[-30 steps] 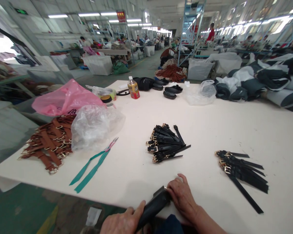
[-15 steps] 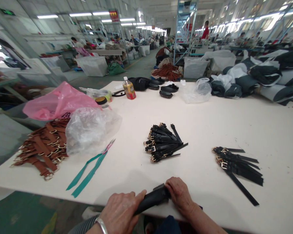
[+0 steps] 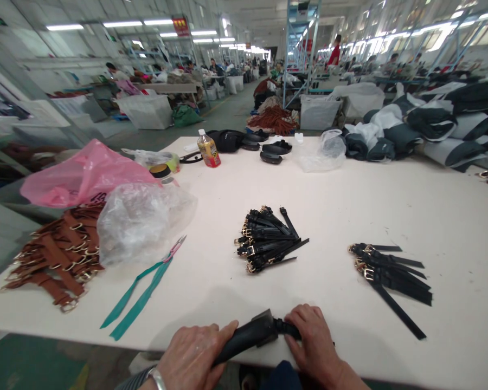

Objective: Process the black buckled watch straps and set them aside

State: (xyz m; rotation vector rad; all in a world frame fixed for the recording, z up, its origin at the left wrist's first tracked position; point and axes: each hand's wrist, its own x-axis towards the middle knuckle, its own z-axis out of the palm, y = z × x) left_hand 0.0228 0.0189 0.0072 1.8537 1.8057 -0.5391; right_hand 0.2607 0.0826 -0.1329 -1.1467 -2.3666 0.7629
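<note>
At the near edge of the white table (image 3: 390,200), my left hand (image 3: 193,355) grips a black leather piece (image 3: 248,335) by its lower end. My right hand (image 3: 313,341) closes on the other end, where a narrow black strap sticks out. Beyond them a pile of black buckled straps (image 3: 268,241) lies in the middle of the table. A second pile of black straps (image 3: 386,273) lies to the right.
Brown buckled straps (image 3: 57,254) lie at the left edge, beside a clear plastic bag (image 3: 140,219), a pink bag (image 3: 81,173) and small scissors on a teal ribbon (image 3: 142,292). A drink bottle (image 3: 209,149) and black bag parts stand at the far side. Rolled fabric (image 3: 431,127) is heaped far right.
My left hand has come up over the table edge along the black leather piece. My right hand slid slightly right along its end. The view shifted a little to the right.
</note>
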